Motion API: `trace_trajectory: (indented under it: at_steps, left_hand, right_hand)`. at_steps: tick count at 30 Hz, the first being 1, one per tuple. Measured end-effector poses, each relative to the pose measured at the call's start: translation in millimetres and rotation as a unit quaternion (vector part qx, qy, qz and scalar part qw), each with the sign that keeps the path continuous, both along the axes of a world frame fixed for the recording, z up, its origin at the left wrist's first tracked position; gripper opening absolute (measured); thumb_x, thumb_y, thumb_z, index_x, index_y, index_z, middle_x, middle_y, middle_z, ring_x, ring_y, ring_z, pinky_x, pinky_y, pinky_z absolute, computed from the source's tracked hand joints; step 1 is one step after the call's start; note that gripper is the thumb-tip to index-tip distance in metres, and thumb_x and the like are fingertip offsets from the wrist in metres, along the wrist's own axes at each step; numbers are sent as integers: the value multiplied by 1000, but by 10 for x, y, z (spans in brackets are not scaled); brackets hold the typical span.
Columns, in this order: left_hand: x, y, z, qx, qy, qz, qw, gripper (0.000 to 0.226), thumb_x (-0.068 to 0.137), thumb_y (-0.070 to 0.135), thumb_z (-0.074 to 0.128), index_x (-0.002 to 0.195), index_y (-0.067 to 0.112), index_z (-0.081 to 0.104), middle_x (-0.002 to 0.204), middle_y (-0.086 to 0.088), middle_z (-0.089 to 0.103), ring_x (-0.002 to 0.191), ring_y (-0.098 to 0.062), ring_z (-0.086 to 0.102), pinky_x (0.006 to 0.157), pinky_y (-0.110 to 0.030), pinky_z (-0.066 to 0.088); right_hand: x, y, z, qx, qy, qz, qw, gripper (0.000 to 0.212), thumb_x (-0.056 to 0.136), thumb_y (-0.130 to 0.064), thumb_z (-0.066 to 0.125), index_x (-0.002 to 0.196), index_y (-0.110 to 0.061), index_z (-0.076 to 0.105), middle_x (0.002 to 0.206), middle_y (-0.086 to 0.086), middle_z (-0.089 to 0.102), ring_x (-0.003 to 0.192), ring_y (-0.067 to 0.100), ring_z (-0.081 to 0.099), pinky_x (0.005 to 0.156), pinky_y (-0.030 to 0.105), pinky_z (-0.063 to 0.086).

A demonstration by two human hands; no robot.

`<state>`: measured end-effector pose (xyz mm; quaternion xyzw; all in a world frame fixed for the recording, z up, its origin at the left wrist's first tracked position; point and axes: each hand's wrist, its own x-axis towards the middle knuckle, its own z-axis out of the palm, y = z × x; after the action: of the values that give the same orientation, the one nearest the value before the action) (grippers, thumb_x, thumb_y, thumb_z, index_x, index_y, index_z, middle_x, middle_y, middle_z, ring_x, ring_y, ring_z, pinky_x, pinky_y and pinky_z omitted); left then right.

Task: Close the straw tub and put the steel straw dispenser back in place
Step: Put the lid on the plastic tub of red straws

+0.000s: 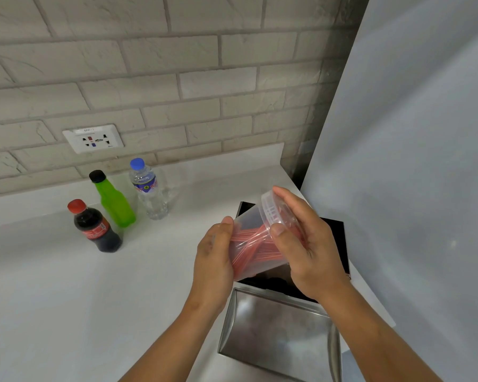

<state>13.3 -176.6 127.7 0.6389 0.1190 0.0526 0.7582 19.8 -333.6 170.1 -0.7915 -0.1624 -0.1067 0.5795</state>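
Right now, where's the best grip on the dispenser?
Probably the steel dispenser by its two side walls, from above: it lies open-topped near the counter edge, under the tub that both hands hold.

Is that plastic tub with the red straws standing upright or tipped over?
Tipped. The tub is held off the counter, leaning with its mouth up to the right; the left hand grips its base, and the right hand presses the lid on.

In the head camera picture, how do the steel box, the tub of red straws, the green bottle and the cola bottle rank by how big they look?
1. Steel straw dispenser, largest, though nearest the camera.
2. Straw tub, held in both hands.
3. Green bottle and cola bottle look alike in size; the green stands farther back, so I won't rank them.
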Motion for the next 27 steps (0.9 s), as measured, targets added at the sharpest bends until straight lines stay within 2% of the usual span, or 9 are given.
trace_trajectory:
  at_steps: [3,6,12,16,19,20,22,24,27]
  left_hand:
    - [-17,-8,1,1,1,7,1000,54,85,71,49,88,26,79,93,-9,80,86,-27,76,86,-51,58]
    - [-41,-17,-1,-2,8,9,1000,56,85,70,50,88,22,78,94,-14,79,89,-35,74,91,-59,56]
    - [-57,-10,-36,8,16,8,1000,55,84,72,48,88,28,80,92,-9,80,90,-32,76,91,-55,56]
    - [-54,-10,-30,22,13,20,999,58,83,73,48,85,23,77,91,-11,78,89,-34,73,91,-56,55]
    - [-40,-13,-22,-30,25,10,999,49,83,69,54,85,27,81,97,-16,79,98,-42,73,95,-62,56]
    - [-30,-3,-23,-54,37,2,998,48,83,67,57,88,25,81,101,-20,78,99,-44,73,91,-63,58]
    - [-2,40,-24,-101,68,-24,992,51,86,62,59,98,19,82,102,-22,79,92,-40,77,71,-52,63]
    - [9,89,-8,-148,93,-51,983,50,89,59,58,102,17,82,97,-20,79,83,-33,78,60,-41,60]
    - [-6,116,-1,-150,95,-68,982,46,92,56,56,103,21,84,101,-16,80,90,-30,79,70,-43,62]
  right_hand:
    - [-23,14,-16,1,15,-14,1000,52,91,-55,55,142,-42,50,143,-23,56,135,3,54,106,28,50]
    - [-44,22,-22,3,23,-26,999,54,90,-56,55,141,-40,52,142,-23,58,133,2,55,106,29,50]
    - [-85,48,15,3,40,-30,999,51,87,-59,54,137,-48,51,136,-34,55,130,-6,55,102,20,49]
    - [-98,57,40,5,44,-33,998,50,87,-60,54,135,-49,51,134,-35,57,128,-8,55,100,15,48]
    - [-86,47,50,-9,65,-30,997,51,86,-65,55,135,-55,49,132,-42,53,127,-14,52,98,9,45]
    - [-79,26,47,-17,79,-24,996,56,85,-69,55,138,-54,49,136,-41,52,129,-15,50,100,10,44]
    - [-68,-21,53,-9,120,-14,993,67,82,-81,52,143,-53,50,141,-39,52,131,-16,48,102,14,43]
    - [-64,-58,76,46,172,-22,984,61,83,-85,46,137,-59,55,130,-43,60,120,-20,55,93,11,47]
    - [-54,-75,78,101,219,-57,969,25,101,-59,51,110,-57,74,100,-24,77,89,-3,74,67,12,56]
